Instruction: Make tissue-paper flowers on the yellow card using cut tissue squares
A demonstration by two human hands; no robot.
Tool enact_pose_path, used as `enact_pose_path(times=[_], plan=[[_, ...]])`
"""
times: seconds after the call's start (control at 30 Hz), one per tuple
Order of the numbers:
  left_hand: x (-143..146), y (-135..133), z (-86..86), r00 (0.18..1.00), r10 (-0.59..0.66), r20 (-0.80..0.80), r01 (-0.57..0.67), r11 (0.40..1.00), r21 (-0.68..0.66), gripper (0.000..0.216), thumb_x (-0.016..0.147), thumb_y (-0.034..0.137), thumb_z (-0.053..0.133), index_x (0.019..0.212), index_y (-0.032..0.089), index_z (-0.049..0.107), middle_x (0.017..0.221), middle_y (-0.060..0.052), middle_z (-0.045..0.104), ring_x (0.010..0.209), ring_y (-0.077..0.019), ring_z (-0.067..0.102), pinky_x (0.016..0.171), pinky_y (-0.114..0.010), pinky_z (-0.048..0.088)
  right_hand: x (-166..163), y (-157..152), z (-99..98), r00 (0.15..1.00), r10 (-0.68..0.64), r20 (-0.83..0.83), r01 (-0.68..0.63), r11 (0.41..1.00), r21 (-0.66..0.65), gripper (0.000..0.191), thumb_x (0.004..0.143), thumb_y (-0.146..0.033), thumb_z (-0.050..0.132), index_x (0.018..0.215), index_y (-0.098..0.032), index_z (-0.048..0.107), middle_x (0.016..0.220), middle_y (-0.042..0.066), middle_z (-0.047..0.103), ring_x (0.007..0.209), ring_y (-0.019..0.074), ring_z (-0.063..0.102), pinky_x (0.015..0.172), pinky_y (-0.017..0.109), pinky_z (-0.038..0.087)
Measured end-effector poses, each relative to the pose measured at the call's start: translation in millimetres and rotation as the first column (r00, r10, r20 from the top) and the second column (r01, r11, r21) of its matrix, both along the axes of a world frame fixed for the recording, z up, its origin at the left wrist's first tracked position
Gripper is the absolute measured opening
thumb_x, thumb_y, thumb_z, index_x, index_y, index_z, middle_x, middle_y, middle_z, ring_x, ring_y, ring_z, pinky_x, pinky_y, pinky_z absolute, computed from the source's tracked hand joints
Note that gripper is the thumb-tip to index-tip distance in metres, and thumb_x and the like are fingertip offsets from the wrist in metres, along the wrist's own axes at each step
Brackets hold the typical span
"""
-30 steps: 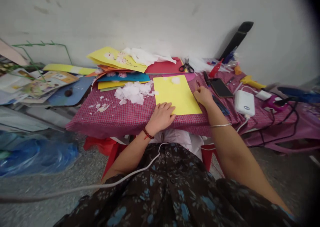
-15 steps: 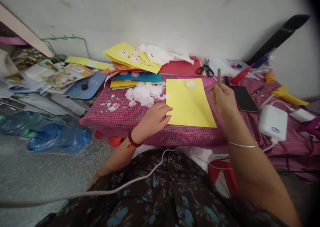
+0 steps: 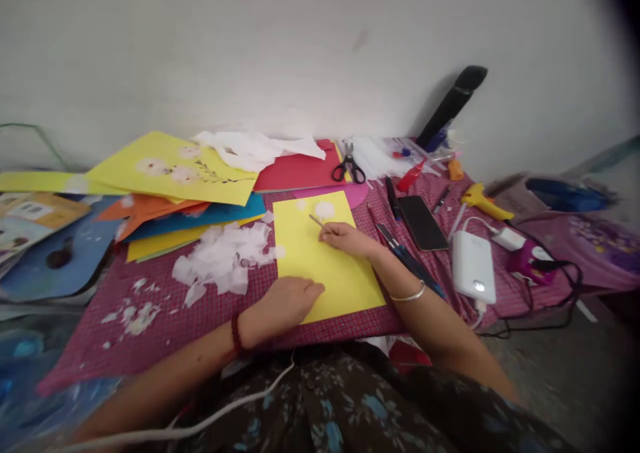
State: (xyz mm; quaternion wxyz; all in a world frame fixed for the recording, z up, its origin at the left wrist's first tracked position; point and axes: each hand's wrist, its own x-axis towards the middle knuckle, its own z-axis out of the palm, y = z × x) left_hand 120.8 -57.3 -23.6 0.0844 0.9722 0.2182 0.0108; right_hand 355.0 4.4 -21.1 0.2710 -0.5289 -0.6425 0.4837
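"Looking at the right hand [image 3: 347,240], what does it have?"

"A thin stick [image 3: 317,222], pinched between thumb and fingers, with no gap showing in the grip. It points up and to the left over the yellow sheet [image 3: 333,273], near the round white patch [image 3: 325,209] at the top. I can't tell whether its tip touches."

"And the left hand [image 3: 283,306]?"

"Laid over the sheet's lower left part, fingers loosely stretched out, with nothing pinched that I can see; what is under the palm is hidden."

"How would the sheet handle?"

"Light and fairly stiff, I'd judge, like thin card, and apt to slide on the checked cloth [image 3: 185,336] unless a palm weighs it down. Best held flat by an edge, clear of the white patch, which looks soft and easily crushed."

"The stick?"

"Light and rigid, probably; take it a little behind the tip."

"And the torn white paper [image 3: 225,256]?"

"Heaped just left of the sheet, one piece overlapping its edge. Thin, soft, likely to tear, so a gentle pinch at one corner"
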Motion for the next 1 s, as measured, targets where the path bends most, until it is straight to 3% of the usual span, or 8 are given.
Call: enact_pose_path(times=[0.1,0.23,0.43,0.57,0.67,0.73,0.87,1.0], plan=[[4,1,-14.7,0.992,-0.127,0.024,0.128,0.992,-0.015,0.014,0.095,0.014,0.05,0.1,0.017,0.063,0.081,-0.004,0.069,0.07,-0.0215,0.065,0.061,-0.034,0.05,-5,-7,-1.3,0.997,-0.014,0.082,0.014,1.0,0.005,0.012,0.089,-0.021,0.056,0.08,-0.016,0.062,0.069,-0.002,0.055,0.064,0.0116,0.047,0.062,0.023,0.034],[1,2,-22.2,0.989,-0.082,0.12,0.101,0.982,-0.161,0.012,0.094,0.014,0.049,0.096,0.02,0.059,0.079,-0.002,0.067,0.068,-0.0201,0.062,0.06,-0.033,0.046,-13,-13,0.7,0.895,0.064,0.442,-0.107,0.992,0.073,0.018,0.097,-0.029,0.053,0.091,-0.017,0.065,0.079,0.003,0.066,0.068,0.0146,0.052,0.062,0.026,0.029],[1,5,-22.6,0.975,-0.03,0.219,0.102,0.939,-0.329,0.016,0.089,0.013,0.048,0.082,0.021,0.059,0.073,-0.004,0.066,0.066,-0.0196,0.061,0.057,-0.035,0.041,-18,-15,2.2,0.843,0.07,0.533,-0.116,0.992,0.053,0.015,0.097,-0.028,0.055,0.097,-0.019,0.067,0.087,0.004,0.073,0.072,0.0159,0.06,0.063,0.025,0.03],[-6,43,21.7,0.961,0.175,0.214,-0.05,0.871,-0.488,0.024,0.093,0.015,0.043,0.079,0.021,0.061,0.074,0.0,0.067,0.066,-0.0137,0.061,0.059,-0.027,0.042,-17,-15,2.2,0.839,0.054,0.541,-0.107,0.992,0.067,0.015,0.097,-0.026,0.055,0.094,-0.019,0.067,0.088,0.004,0.073,0.074,0.0163,0.062,0.064,0.025,0.031],[-3,103,65.0,0.932,0.34,0.125,-0.276,0.889,-0.365,0.022,0.095,0.027,0.045,0.086,0.019,0.064,0.08,-0.002,0.068,0.072,-0.0161,0.062,0.066,-0.028,0.044,-18,-15,-0.7,0.836,0.051,0.547,-0.12,0.989,0.09,0.016,0.097,-0.026,0.054,0.096,-0.019,0.068,0.087,0.005,0.074,0.075,0.0174,0.063,0.064,0.025,0.032],[9,144,76.6,0.927,0.365,0.086,-0.339,0.914,-0.222,0.024,0.094,0.028,0.045,0.088,0.017,0.065,0.089,-0.006,0.07,0.082,-0.0201,0.064,0.074,-0.032,0.046,-18,-16,-3.2,0.829,0.042,0.558,-0.125,0.986,0.112,0.017,0.097,-0.027,0.054,0.099,-0.019,0.068,0.087,0.005,0.074,0.075,0.0182,0.064,0.064,0.026,0.032],[50,200,48.1,0.931,0.366,0.008,-0.364,0.927,-0.094,0.036,0.085,0.023,0.052,0.117,0.012,0.065,0.123,-0.015,0.067,0.11,-0.0275,0.064,0.093,-0.035,0.049,-20,-17,-5.3,0.795,0.015,0.607,-0.147,0.975,0.168,0.02,0.098,-0.03,0.052,0.101,-0.019,0.068,0.091,0.006,0.076,0.076,0.0192,0.067,0.063,0.027,0.032],[80,211,18.0,0.911,0.406,-0.075,-0.412,0.902,-0.127,0.031,0.073,0.009,0.053,0.098,0.014,0.07,0.104,-0.011,0.073,0.1,-0.0246,0.067,0.086,-0.031,0.05,-20,-18,-4.2,0.768,0.003,0.641,-0.152,0.972,0.177,0.023,0.099,-0.032,0.05,0.105,-0.02,0.068,0.095,0.006,0.077,0.079,0.0195,0.068,0.063,0.028,0.033]])
